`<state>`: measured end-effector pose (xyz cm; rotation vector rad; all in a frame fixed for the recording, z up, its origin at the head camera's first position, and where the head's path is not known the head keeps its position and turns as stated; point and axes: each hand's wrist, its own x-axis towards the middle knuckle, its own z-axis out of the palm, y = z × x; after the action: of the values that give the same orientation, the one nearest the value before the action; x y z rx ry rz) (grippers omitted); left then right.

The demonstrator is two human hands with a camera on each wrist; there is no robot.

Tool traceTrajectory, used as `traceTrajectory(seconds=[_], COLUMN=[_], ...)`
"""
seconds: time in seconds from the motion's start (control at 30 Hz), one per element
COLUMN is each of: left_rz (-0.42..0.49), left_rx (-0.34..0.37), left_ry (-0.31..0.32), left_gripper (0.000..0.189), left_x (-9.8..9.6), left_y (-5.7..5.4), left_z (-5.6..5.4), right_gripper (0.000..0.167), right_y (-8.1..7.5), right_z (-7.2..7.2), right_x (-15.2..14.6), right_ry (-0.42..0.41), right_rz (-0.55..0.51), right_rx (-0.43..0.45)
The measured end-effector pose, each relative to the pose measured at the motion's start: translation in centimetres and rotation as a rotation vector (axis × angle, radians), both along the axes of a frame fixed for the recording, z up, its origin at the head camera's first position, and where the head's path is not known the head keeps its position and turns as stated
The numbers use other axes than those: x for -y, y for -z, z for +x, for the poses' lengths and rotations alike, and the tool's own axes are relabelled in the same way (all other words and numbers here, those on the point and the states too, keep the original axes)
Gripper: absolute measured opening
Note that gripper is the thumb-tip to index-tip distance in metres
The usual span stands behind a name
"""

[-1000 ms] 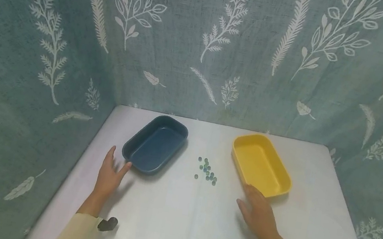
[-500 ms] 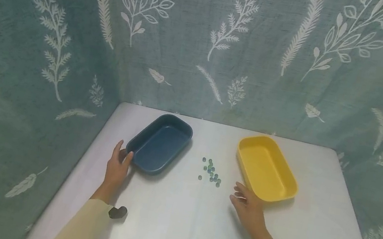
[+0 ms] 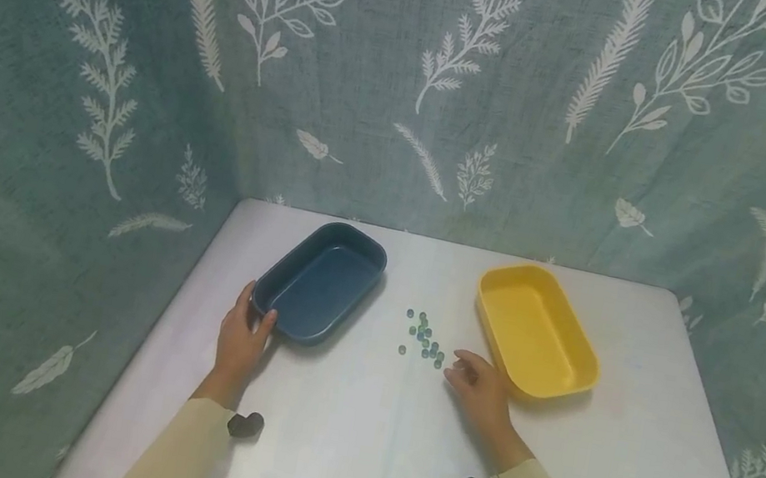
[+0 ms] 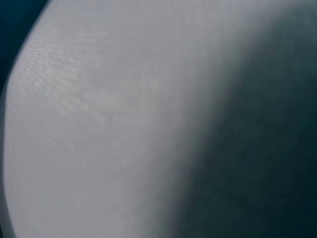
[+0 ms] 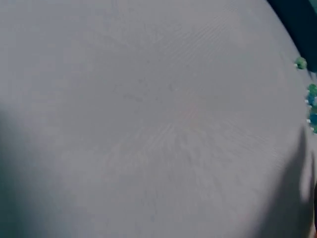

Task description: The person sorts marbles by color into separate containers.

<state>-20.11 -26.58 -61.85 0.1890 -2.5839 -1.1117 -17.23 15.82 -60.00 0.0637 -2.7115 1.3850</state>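
Note:
My left hand (image 3: 240, 342) holds the near-left corner of a dark blue tray (image 3: 316, 295), fingers along its outer left side and thumb at the near rim. To the right, my right hand (image 3: 482, 395) hovers low over the table, thumb and fingers slightly apart with nothing between them. Just beyond its fingertips lie several small, round, glassy marbles (image 3: 425, 343), green and blue, in a loose group. The right wrist view catches some of these marbles (image 5: 312, 99) at its right edge. In the left wrist view neither the hand nor the tray can be made out.
A yellow tray (image 3: 538, 333) stands at the right, its near-left side close behind my right hand. All of it rests on a white-covered table (image 3: 334, 442). Grey-green leaf-patterned cloth (image 3: 356, 125) hangs along the back and both sides.
My left hand has come up to the blue tray's corner and taken hold of it. My right hand has moved left from the yellow tray toward the marbles. The head view has shifted slightly.

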Motion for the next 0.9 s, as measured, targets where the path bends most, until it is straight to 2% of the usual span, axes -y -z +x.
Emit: traceTrajectory(seconds=[0.07, 0.2, 0.33, 0.47, 0.63, 0.9], left_rz=[-0.004, 0.002, 0.003, 0.004, 0.016, -0.002], left_rx=[0.010, 0.006, 0.000, -0.005, -0.031, 0.006], left_ry=[0.001, 0.002, -0.004, -0.006, -0.012, -0.015], left_gripper=[0.071, 0.071, 0.070, 0.071, 0.070, 0.072], left_x=[-0.1, 0.0, 0.0, 0.0, 0.0, 0.0], left_y=[0.0, -0.1, 0.1, 0.4, 0.5, 0.5], left_z=[-0.2, -0.5, -0.3, -0.1, -0.2, -0.2], right_gripper=[0.032, 0.032, 0.033, 0.031, 0.030, 0.029], right_y=[0.3, 0.8, 1.3, 1.6, 1.9, 2.4], right_z=[-0.3, -0.4, -0.2, -0.1, -0.2, -0.2], right_x=[0.4, 1.3, 2.0, 2.2, 2.1, 1.8], right_ry=[0.021, 0.061, 0.052, 0.035, -0.004, -0.024], right_rz=[-0.014, -0.031, 0.080, 0.189, 0.217, 0.246], right_rx=[0.000, 0.058, 0.101, 0.062, -0.014, -0.053])
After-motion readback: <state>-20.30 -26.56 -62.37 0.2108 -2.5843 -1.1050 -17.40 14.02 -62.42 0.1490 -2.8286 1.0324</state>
